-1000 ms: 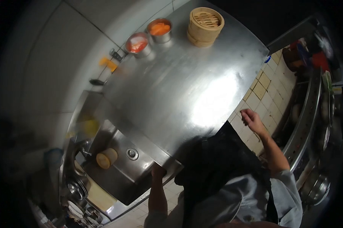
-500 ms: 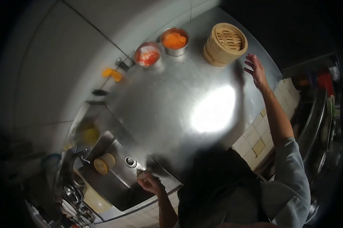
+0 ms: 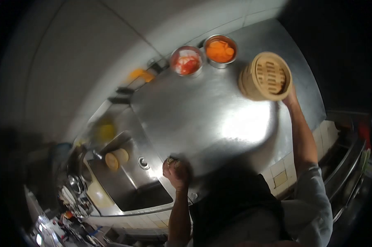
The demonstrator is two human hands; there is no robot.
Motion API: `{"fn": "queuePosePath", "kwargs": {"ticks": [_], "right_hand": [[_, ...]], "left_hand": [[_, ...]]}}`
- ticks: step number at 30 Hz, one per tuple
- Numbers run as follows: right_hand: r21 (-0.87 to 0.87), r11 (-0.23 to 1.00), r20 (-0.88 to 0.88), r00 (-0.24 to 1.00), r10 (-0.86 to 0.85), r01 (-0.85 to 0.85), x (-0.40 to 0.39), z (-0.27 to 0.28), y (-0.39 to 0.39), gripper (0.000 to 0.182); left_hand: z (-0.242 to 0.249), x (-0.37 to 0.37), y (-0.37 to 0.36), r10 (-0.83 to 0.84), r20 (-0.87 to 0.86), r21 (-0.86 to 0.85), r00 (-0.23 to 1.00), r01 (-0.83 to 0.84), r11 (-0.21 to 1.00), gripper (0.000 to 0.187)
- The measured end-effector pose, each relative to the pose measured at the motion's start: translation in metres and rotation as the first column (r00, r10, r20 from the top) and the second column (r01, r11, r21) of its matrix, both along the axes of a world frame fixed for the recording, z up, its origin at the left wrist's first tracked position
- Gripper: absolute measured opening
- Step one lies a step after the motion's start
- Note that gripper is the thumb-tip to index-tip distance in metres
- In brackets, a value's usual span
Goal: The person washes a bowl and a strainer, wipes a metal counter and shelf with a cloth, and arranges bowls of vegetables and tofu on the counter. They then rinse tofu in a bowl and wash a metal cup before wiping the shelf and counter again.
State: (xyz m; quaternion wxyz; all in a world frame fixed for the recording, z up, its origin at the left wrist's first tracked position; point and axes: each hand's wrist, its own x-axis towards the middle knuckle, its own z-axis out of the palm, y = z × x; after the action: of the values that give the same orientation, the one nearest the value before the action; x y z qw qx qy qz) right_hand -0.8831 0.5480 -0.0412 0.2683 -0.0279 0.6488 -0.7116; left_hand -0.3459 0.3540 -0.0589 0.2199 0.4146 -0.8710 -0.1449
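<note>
A round bamboo steamer (image 3: 271, 77) with a slatted lid leans toward me on the right side of the steel counter. My right hand (image 3: 290, 98) grips its near right side, the fingers mostly hidden behind it. Near the sink's right edge, my left hand (image 3: 177, 175) is closed around a small, crumpled, brownish thing (image 3: 174, 163) that is too blurred to name. Inside the sink (image 3: 132, 193) lies a smaller round, light wooden-looking container (image 3: 116, 158) on its side, left of the drain.
Two metal bowls stand at the wall: one holds orange slices (image 3: 220, 50), the other red and white pieces (image 3: 187, 62). An orange object (image 3: 141, 75) and dark items sit along the wall. Metal dishes (image 3: 75, 184) crowd the sink's left. A tiled floor (image 3: 281, 178) shows below the counter.
My right hand has moved from beside the steamer to grip it, and the steamer has come closer and tilted. My left hand has gone from over the sink to the counter edge. The view has shifted.
</note>
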Motion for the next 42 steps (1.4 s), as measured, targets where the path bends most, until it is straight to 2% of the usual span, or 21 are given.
{"fn": "queuePosePath", "kwargs": {"ticks": [2, 4, 7, 8, 10, 12, 14, 16, 18, 19, 22, 24, 30, 32, 34, 36, 38, 39, 40, 41, 42], "right_hand": [[-0.039, 0.998, 0.082, 0.996, -0.039, 0.043, 0.041, 0.005, -0.015, 0.043], [0.164, 0.985, -0.106, 0.992, 0.070, -0.052, 0.089, 0.013, -0.032, 0.042], [0.288, 0.945, -0.020, 0.986, 0.167, -0.154, 0.144, 0.022, -0.044, 0.045], [0.364, 0.894, -0.087, 0.947, 0.311, -0.260, 0.157, 0.028, -0.048, 0.050], [0.276, 0.919, -0.077, 0.946, 0.313, -0.282, 0.195, 0.056, -0.066, 0.055], [0.295, 0.903, -0.033, 0.941, 0.335, -0.312, 0.215, 0.050, -0.062, 0.058], [0.149, 0.951, 0.068, 0.962, 0.265, -0.272, 0.234, 0.045, -0.050, 0.063], [0.112, 0.959, 0.133, 0.961, 0.243, -0.259, 0.259, 0.050, -0.041, 0.065], [-0.048, 0.952, 0.344, 0.889, 0.300, -0.303, 0.284, 0.059, -0.036, 0.066], [-0.136, 0.943, 0.354, 0.874, 0.333, -0.304, 0.302, 0.063, -0.042, 0.068], [-0.155, 0.922, 0.322, 0.864, 0.386, -0.354, 0.337, 0.061, -0.056, 0.074], [-0.158, 0.940, 0.289, 0.896, 0.337, -0.303, 0.362, 0.064, -0.072, 0.080], [-0.121, 0.933, 0.174, 0.918, 0.355, -0.338, 0.387, 0.072, -0.169, 0.068], [-0.202, 0.936, 0.201, 0.923, 0.329, -0.289, 0.381, 0.066, -0.210, 0.070], [-0.274, 0.946, 0.202, 0.952, 0.231, -0.171, 0.383, 0.064, -0.250, 0.067], [-0.270, 0.944, 0.134, 0.963, 0.235, -0.192, 0.388, 0.074, -0.274, 0.072], [-0.268, 0.912, 0.046, 0.942, 0.333, -0.310, 0.396, 0.082, -0.268, 0.074], [-0.229, 0.928, 0.092, 0.943, 0.320, -0.293, 0.405, 0.081, -0.244, 0.074], [-0.163, 0.908, 0.031, 0.918, 0.395, -0.385, 0.408, 0.082, -0.234, 0.077], [-0.105, 0.876, -0.031, 0.882, 0.470, -0.470, 0.414, 0.083, -0.227, 0.081], [-0.115, 0.872, -0.034, 0.879, 0.476, -0.476, 0.422, 0.080, -0.213, 0.081]], "left_hand": [[-0.004, 0.001, 0.001, 0.062, 0.025, 0.000, 0.998, -0.062, 0.998, 0.043], [-0.012, 0.005, -0.003, 0.015, 0.007, -0.037, 1.000, -0.015, 0.999, 0.045], [-0.005, 0.002, -0.003, 0.068, 0.022, 0.020, 0.997, -0.068, 0.997, 0.042], [-0.006, 0.004, -0.003, 0.062, 0.020, 0.046, 0.998, -0.063, 0.997, 0.039], [0.001, 0.001, -0.005, 0.107, 0.072, 0.098, 0.992, -0.114, 0.989, 0.036], [0.007, 0.003, -0.008, 0.043, 0.048, 0.092, 0.998, -0.047, 0.995, 0.036], [0.004, 0.003, -0.006, 0.039, 0.052, 0.078, 0.998, -0.043, 0.996, 0.038], [0.005, 0.004, -0.007, 0.025, 0.025, 0.089, 0.999, -0.027, 0.996, 0.038], [0.008, 0.005, -0.008, 0.004, 0.039, 0.122, 0.999, -0.009, 0.993, 0.038], [0.010, 0.008, -0.009, -0.007, 0.005, 0.136, 1.000, 0.006, 0.991, 0.038], [0.009, 0.017, -0.011, -0.035, -0.070, 0.177, 0.997, 0.047, 0.983, 0.038], [0.011, 0.022, -0.015, -0.093, -0.165, 0.188, 0.982, 0.124, 0.974, 0.040], [0.017, 0.060, -0.027, -0.166, -0.395, 0.298, 0.903, 0.297, 0.907, 0.041], [0.019, 0.087, -0.017, 0.191, -0.640, 0.612, 0.745, 0.343, 0.713, 0.047], [0.027, 0.112, -0.025, 0.269, -0.634, 0.641, 0.725, 0.299, 0.707, 0.045], [0.041, 0.147, -0.022, 0.420, -0.601, 0.720, 0.680, 0.233, 0.653, 0.043], [0.045, 0.158, -0.033, 0.405, -0.535, 0.709, 0.742, 0.134, 0.692, 0.043], [0.040, 0.160, -0.035, 0.319, -0.528, 0.676, 0.787, 0.162, 0.719, 0.043], [0.033, 0.155, -0.042, 0.220, -0.543, 0.612, 0.810, 0.202, 0.764, 0.043], [0.030, 0.154, -0.036, 0.224, -0.534, 0.617, 0.815, 0.195, 0.763, 0.043], [0.026, 0.150, -0.031, -0.008, -0.419, 0.454, 0.908, 0.217, 0.864, 0.043]]}}
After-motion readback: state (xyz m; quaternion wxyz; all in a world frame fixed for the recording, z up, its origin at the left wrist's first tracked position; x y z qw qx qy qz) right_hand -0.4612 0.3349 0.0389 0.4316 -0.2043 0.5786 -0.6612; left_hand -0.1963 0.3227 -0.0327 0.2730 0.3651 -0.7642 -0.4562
